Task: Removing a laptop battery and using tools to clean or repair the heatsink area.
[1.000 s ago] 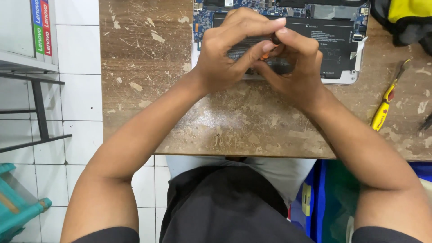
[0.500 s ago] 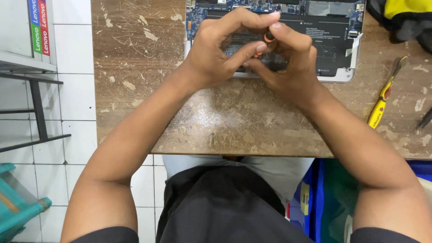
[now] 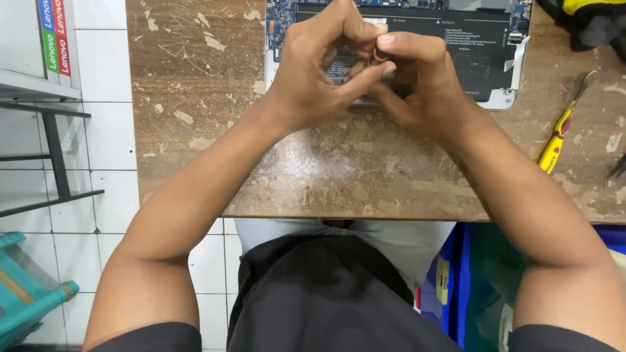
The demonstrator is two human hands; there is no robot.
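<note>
Orange-capped tool [image 3: 379,55], small and mostly hidden, sits pinched under the right hand [image 3: 417,85] near the top centre of the frame, the left hand [image 3: 319,78] closed against it. Since a second ago both hands have lifted slightly off the opened laptop [image 3: 502,58], so the work there looks paused. A yellow-handled screwdriver [image 3: 557,140] lies at far right on the worn table [image 3: 195,98].

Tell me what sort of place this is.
Probably a small electronics repair bench. An opened laptop with its circuit board and black battery exposed lies on a worn, scratched wooden table, a yellow-handled tool lies to the right, and both hands work a small orange-tipped tool.
</note>
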